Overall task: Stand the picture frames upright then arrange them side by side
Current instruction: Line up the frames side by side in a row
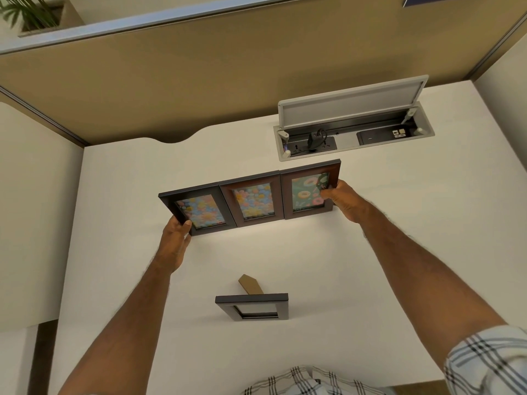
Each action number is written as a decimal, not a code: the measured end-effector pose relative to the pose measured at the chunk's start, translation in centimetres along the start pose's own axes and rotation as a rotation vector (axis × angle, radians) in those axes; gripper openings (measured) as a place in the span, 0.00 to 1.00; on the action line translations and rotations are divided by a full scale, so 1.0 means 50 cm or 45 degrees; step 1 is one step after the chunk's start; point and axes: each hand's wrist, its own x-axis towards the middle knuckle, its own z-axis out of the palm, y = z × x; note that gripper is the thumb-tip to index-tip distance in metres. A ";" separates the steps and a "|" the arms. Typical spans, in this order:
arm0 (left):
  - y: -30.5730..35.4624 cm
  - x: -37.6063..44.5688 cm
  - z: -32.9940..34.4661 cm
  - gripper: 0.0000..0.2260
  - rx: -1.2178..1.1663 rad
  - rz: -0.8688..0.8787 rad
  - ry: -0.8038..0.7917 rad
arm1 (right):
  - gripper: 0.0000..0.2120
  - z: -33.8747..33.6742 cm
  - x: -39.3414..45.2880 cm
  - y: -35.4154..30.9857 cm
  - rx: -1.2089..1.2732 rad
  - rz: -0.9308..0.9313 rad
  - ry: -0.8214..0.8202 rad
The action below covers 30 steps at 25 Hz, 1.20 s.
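Three picture frames stand upright in a touching row on the white desk [399, 252]. The left one is a black frame [196, 212] with pastel flowers. A brown frame [252, 202] with flowers stands in the middle. The brown frame on the right [308, 192] shows donuts on green. My left hand [175, 240] grips the black frame's lower left corner. My right hand [342, 199] grips the donut frame's right edge, thumb on its front. A fourth, dark grey frame [252, 306] stands alone nearer to me, its cardboard stand [251, 285] behind it.
An open cable box [353, 129] with a raised lid and a plugged-in charger is set into the desk just behind the row's right end. A tan partition [199, 81] closes off the back. A potted plant [31, 15] stands beyond it at the far left.
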 end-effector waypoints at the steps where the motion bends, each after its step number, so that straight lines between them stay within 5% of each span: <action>1: -0.001 -0.005 0.007 0.20 0.009 0.013 0.016 | 0.23 0.001 -0.005 0.001 0.007 -0.023 0.009; 6: -0.032 -0.067 0.044 0.22 0.001 0.019 0.397 | 0.39 0.012 -0.094 0.046 0.045 -0.133 0.251; 9: -0.082 -0.136 0.069 0.19 -0.019 -0.051 0.532 | 0.37 0.046 -0.186 0.122 0.119 -0.165 0.411; 14: -0.161 -0.264 0.102 0.06 -0.061 -0.143 0.257 | 0.29 0.116 -0.330 0.241 0.016 -0.085 -0.005; 20: -0.224 -0.351 0.132 0.18 -0.028 -0.157 -0.023 | 0.27 0.194 -0.385 0.278 -0.330 0.082 -0.593; 25: -0.232 -0.367 0.182 0.20 -0.063 -0.178 -0.044 | 0.25 0.214 -0.380 0.276 -0.213 0.140 -0.553; 30: -0.207 -0.360 0.304 0.20 -0.080 -0.196 -0.183 | 0.26 0.097 -0.367 0.261 -0.114 0.136 -0.418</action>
